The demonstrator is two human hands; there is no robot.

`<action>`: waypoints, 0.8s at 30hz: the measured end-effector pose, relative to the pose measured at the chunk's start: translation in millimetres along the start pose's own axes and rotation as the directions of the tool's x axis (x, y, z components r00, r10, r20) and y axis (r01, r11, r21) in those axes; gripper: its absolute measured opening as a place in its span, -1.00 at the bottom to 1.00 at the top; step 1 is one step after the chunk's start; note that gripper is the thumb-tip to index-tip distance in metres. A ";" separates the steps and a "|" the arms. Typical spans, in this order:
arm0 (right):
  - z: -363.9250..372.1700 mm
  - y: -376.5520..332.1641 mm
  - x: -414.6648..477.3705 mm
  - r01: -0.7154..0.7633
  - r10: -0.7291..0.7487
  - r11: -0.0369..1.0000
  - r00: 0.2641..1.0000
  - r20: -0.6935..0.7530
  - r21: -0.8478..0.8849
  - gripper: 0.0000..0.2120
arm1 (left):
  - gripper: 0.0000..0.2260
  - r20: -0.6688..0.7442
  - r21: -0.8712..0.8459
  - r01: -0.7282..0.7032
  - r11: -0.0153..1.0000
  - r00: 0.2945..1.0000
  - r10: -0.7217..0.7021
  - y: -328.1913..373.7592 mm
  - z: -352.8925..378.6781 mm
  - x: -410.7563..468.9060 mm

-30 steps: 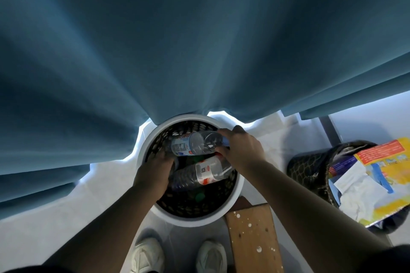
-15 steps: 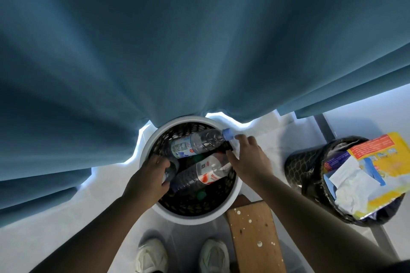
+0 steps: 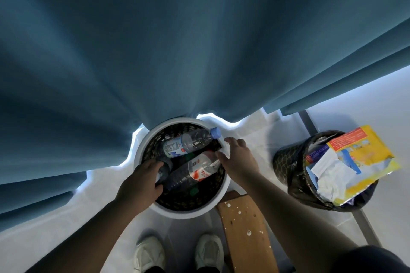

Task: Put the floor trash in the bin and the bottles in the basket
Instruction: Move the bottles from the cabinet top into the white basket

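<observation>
Two clear bottles lie inside the white-rimmed basket: the blue-capped bottle across the far side, the red-labelled bottle below it. A second earlier the right hand gripped the blue-capped bottle; it has since let go and now rests open-fingered at the rim. The left hand stays curled around the base of a bottle. The bin, to the right, holds wrappers, so the sorting appears nearly complete.
</observation>
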State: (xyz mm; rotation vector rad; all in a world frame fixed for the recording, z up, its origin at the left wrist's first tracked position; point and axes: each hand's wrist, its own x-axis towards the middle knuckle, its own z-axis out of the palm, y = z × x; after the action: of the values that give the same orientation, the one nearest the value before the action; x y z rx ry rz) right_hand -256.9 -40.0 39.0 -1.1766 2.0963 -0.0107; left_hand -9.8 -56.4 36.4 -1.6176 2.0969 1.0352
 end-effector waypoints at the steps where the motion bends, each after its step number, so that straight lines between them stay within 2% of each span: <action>1: -4.5 -2.2 -5.9 0.024 -0.024 0.999 1.000 0.002 -0.037 -0.43 | -0.46 -0.007 0.008 -0.009 1.000 1.000 0.009 3.7 -6.6 -5.0; 4: -19.8 -11.4 -30.4 0.111 -0.114 0.983 0.993 -0.011 -0.149 -0.43 | -0.42 -0.032 0.039 -0.029 0.999 0.999 0.031 18.6 -29.2 -25.2; 8: -42.9 -26.5 -74.1 0.211 -0.198 0.929 0.977 0.076 -0.303 -0.37 | -0.36 -0.092 0.171 -0.058 0.983 0.993 0.075 40.5 -59.9 -62.2; 15: -101.1 -48.5 -153.6 0.268 -0.268 0.835 0.961 0.071 -0.480 -0.31 | -0.23 -0.293 0.343 0.034 0.939 0.953 0.073 83.7 -115.3 -137.8; 20: -151.7 -62.0 -208.1 0.307 -0.331 0.788 0.942 0.053 -0.533 -0.31 | -0.23 -0.390 0.292 0.110 0.950 0.921 0.013 111.3 -150.2 -199.4; 24: -186.6 -87.0 -251.6 0.381 -0.446 0.722 0.894 0.033 -0.578 -0.32 | -0.26 -0.440 0.247 0.180 0.952 0.896 -0.056 130.1 -179.5 -251.0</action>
State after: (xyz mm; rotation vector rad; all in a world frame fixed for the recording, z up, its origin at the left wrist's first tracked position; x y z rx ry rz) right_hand -221.4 36.7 353.0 -2.0427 1.9286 0.3850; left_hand -15.6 12.5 364.0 -1.9221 2.2420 0.3303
